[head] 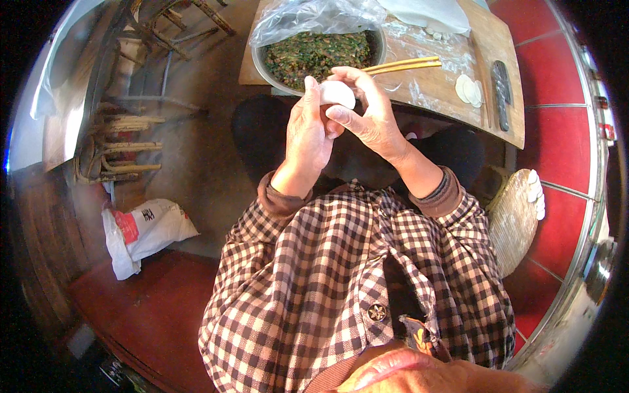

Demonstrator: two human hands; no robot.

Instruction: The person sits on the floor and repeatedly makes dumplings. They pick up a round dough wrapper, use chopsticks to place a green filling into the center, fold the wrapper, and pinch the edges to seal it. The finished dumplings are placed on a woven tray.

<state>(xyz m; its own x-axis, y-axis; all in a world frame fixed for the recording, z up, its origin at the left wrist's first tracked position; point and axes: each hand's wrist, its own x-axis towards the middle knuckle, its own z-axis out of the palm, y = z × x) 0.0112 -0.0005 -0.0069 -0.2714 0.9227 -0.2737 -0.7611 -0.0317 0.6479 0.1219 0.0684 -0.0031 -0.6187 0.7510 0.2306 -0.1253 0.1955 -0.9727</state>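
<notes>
A folded white dumpling (pixel 338 94) lies between my two hands, in front of the bowl's near rim. My left hand (pixel 308 132) cups it from the left, thumb up along its side. My right hand (pixel 376 120) curves round its right side, with the thumb at its lower edge. Behind them a metal bowl (pixel 260 69) holds a chopped green and brown filling (pixel 314 54), partly covered by a clear plastic bag (pixel 319 17). Wooden chopsticks (pixel 408 65) rest across the bowl's right rim. Several round dough wrappers (pixel 468 91) lie on the floured wooden board (pixel 417 93).
A black-handled knife (pixel 500 96) and a thin stick lie at the board's right. A round tray (pixel 513 226) at my right bears several white dumplings (pixel 536 194) along its edge. A white sack (pixel 152 228) and wooden chairs (pixel 132 147) are at left.
</notes>
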